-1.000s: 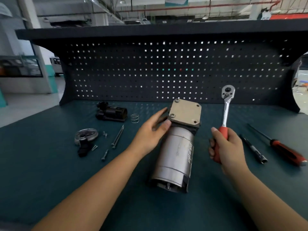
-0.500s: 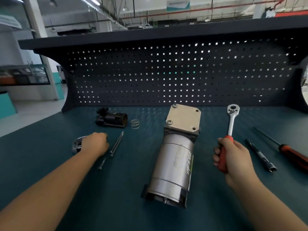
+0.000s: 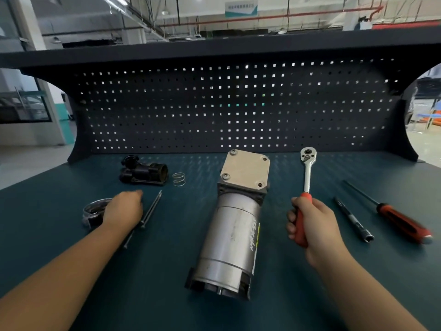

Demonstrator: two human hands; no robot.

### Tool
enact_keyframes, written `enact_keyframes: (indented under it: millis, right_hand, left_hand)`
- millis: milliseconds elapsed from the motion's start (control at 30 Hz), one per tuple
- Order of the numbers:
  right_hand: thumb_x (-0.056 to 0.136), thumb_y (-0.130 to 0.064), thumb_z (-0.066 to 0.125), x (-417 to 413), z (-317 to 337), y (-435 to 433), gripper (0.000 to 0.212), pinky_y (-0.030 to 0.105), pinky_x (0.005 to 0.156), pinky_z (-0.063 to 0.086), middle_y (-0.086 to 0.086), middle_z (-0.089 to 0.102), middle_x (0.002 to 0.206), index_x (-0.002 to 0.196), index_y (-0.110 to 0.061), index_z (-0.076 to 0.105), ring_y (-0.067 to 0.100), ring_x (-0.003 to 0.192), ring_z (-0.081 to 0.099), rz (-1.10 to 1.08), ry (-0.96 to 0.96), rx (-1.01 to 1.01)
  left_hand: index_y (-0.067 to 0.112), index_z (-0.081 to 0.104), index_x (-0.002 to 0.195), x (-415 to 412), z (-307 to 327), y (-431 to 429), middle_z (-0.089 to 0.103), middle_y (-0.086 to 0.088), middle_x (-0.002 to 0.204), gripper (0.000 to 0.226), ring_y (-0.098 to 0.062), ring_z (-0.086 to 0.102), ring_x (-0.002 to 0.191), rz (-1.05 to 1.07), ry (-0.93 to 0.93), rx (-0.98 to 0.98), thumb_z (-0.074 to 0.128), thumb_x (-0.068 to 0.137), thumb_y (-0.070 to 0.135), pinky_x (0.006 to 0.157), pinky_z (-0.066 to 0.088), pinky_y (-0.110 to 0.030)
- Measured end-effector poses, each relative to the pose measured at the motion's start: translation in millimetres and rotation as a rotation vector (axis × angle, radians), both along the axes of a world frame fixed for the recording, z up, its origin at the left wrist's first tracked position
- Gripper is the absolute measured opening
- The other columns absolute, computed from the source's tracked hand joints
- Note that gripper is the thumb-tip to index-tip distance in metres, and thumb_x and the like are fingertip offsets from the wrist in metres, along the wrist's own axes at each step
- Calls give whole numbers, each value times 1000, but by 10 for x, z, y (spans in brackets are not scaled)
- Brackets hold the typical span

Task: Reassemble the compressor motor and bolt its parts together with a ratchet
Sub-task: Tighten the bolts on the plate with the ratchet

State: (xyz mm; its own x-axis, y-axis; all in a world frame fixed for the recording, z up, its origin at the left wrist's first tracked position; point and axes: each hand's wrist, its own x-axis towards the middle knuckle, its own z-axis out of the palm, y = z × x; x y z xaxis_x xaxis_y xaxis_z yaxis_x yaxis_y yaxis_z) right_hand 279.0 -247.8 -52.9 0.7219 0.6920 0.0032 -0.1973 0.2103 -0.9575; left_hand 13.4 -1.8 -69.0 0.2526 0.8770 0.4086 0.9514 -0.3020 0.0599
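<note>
Dark green surface (image 3: 155, 295) carries the compressor motor (image 3: 233, 225), laid lengthwise at centre. The ratchet (image 3: 307, 173) is gripped by its red handle in the right hand (image 3: 310, 225). The left hand (image 3: 124, 209) is curled down beside the long bolts (image 3: 154, 204), and whether anything is held cannot be told. Unsteadied, the round motor could be rolled, or the bolts knocked away.
</note>
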Motion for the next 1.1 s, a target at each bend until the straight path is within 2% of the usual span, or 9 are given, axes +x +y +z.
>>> enact_keyframes:
  millis: [100,233,400,533,600,833,900,1000,1100]
  right_hand:
    - [90,-13,51,-5,1,1,14,20,35,34,0,46,49,77,-12,46,14,36,39,3,0,-8]
    - [90,-13,51,-17,6,-4,13,21,36,34,1,46,52,77,-13,47,14,37,40,5,1,-28]
    - [90,-14,51,-20,22,-26,13,22,36,35,1,47,50,78,-12,47,14,37,40,8,4,-44]
    - [91,-14,51,-24,29,-36,14,22,35,35,1,46,50,77,-12,48,14,36,40,15,13,-49]
    - [91,-14,51,-27,29,-35,14,21,35,35,1,46,49,77,-12,48,14,36,40,24,16,-49]
    - [90,-15,52,-43,11,-21,17,21,33,34,-1,46,47,74,-13,46,13,34,39,69,20,-55]
    - [90,-15,52,-41,4,-17,17,21,34,34,-1,46,47,74,-13,45,13,35,39,80,11,-54]
    - [90,-15,52,-51,13,-23,17,22,33,34,-1,46,48,75,-13,46,13,35,40,97,6,-46]
    - [90,-15,52,-62,30,-40,15,22,33,34,0,47,49,76,-12,48,13,35,40,122,2,-29]
  left_hand:
    - [7,66,107,156,170,-222,71,-13,91,21,-28,63,85,-155,-460,74,63,87,14,76,47,-32]
    - [21,73,88,557,475,-854,68,18,74,10,8,59,66,-510,-844,74,69,84,13,66,40,-1]
    - [30,69,84,925,784,-1573,72,15,79,21,0,66,74,-919,-1159,-25,71,81,9,70,49,-12]
    - [32,69,78,1101,877,-1735,72,15,76,22,-6,66,73,-925,-1074,-147,76,76,11,69,52,-21]
    - [32,68,76,1143,873,-1753,71,16,74,23,-1,66,70,-923,-1026,-164,77,75,10,65,48,-12]
    - [35,68,78,1193,732,-1768,67,7,85,24,2,65,74,-867,-900,12,78,75,13,73,45,-6]
    - [31,71,80,1197,696,-1772,65,9,85,19,-1,65,78,-865,-890,58,78,75,14,80,48,-13]
    - [28,74,82,1198,664,-1773,65,10,86,15,-10,63,86,-836,-867,114,79,74,17,88,50,-35]
    - [28,75,81,1211,659,-1778,64,11,84,15,-12,63,86,-845,-898,107,80,73,16,88,49,-41]
